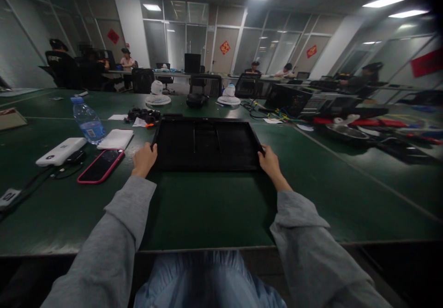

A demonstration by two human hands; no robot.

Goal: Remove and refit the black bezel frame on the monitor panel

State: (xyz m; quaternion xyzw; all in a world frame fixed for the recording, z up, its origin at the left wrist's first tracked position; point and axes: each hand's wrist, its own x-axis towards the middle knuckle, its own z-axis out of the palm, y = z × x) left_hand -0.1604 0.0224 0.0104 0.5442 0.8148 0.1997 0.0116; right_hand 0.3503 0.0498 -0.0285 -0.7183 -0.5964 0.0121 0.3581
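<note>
A wide black rectangular panel [173, 144] with a raised rim and two thin upright lines near its middle lies level in front of me, on or just over the table; I cannot tell which. My left hand [144, 159] is closed around its left edge, thumb on top. On the opposite side, my right hand [270, 162] grips the right edge the same way. Fingers under the panel are hidden on both sides. Close to my left hand lie a pink-cased phone [101, 166] and a folded white cloth or tissue pack [116, 139].
On the left stand a water bottle [87, 121] and a white power bank [61, 151] with cables. Behind the panel are dark small parts [141, 115], two white fans [158, 93] and a black case [196, 100]. A pan [348, 133] and clutter lie right. People sit farther back.
</note>
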